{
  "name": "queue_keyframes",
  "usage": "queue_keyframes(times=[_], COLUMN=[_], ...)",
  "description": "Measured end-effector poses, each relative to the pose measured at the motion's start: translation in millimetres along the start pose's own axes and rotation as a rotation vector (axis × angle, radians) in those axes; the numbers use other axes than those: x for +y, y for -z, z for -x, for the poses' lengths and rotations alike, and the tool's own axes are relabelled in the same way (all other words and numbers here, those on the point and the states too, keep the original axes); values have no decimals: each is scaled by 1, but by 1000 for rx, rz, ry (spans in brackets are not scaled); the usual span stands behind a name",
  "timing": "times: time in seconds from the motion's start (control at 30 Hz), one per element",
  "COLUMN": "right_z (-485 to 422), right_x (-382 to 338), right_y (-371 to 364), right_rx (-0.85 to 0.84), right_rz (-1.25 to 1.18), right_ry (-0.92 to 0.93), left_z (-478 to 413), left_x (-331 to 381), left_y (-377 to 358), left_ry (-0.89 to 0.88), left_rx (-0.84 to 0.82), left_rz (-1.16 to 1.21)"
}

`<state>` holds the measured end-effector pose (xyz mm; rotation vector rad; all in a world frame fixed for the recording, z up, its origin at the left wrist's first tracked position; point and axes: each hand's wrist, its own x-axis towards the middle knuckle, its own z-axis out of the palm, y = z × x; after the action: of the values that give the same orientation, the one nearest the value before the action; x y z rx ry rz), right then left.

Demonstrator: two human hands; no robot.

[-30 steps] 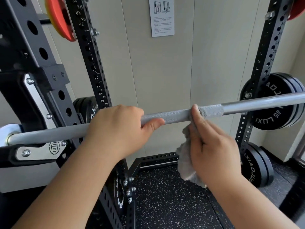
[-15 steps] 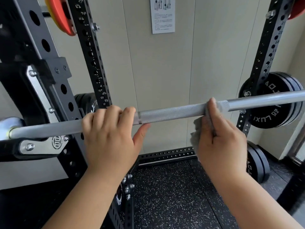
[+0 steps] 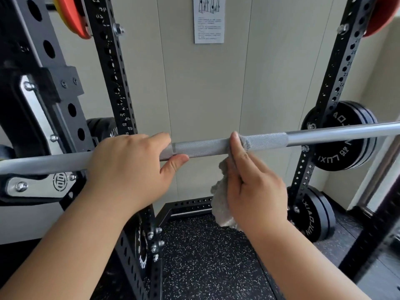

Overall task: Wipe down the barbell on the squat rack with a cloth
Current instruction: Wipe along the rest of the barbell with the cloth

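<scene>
A silver barbell point(image 3: 203, 146) runs across the view and rests on the black squat rack's left hook point(image 3: 36, 187). My left hand point(image 3: 129, 167) grips the bar left of centre, fingers over the top and thumb underneath. My right hand point(image 3: 253, 187) holds a grey cloth point(image 3: 221, 204) against the knurled part, with its thumb pressing the cloth onto the bar's front. Cloth peeks over the bar beside the thumb and the rest hangs below my palm.
Black rack uprights stand at the left point(image 3: 112, 68) and right point(image 3: 337, 83). Black weight plates point(image 3: 339, 137) hang on the right upright, with more lower down point(image 3: 311, 215). A red plate point(image 3: 73, 16) sits at top left. Speckled rubber flooring point(image 3: 205, 260) lies below, and a paper notice point(image 3: 208, 20) hangs on the wall.
My right hand slid the cloth right along the bar, then back left towards the centre. My left hand kept its grip, and its thumb now shows under the bar.
</scene>
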<state>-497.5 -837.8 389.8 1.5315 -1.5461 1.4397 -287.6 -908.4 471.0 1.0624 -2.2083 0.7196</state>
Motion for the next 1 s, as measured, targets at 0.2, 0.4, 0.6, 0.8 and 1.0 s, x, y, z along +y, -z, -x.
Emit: queue_keyframes(times=[0.2,0.4,0.6,0.8,1.0], right_z=[-7,4,-4,-5,-10], right_x=[41,-38,-27,-65,-77], right_y=[22,-17,1,-16,-19], right_rx=[152,-37,-47,-86,-170], right_rz=[-169,-108,-41,-61,-6], right_ry=[-290,-19,-72,-98,15], left_z=[-1,1,9,13,41], left_x=[4,4,4,4,-26], left_y=[0,1,-2,-1,23], left_ry=[-9,-25,3,40,107], left_rx=[-3,24,12,-14,-40], left_rz=[-2,9,37,18,-43])
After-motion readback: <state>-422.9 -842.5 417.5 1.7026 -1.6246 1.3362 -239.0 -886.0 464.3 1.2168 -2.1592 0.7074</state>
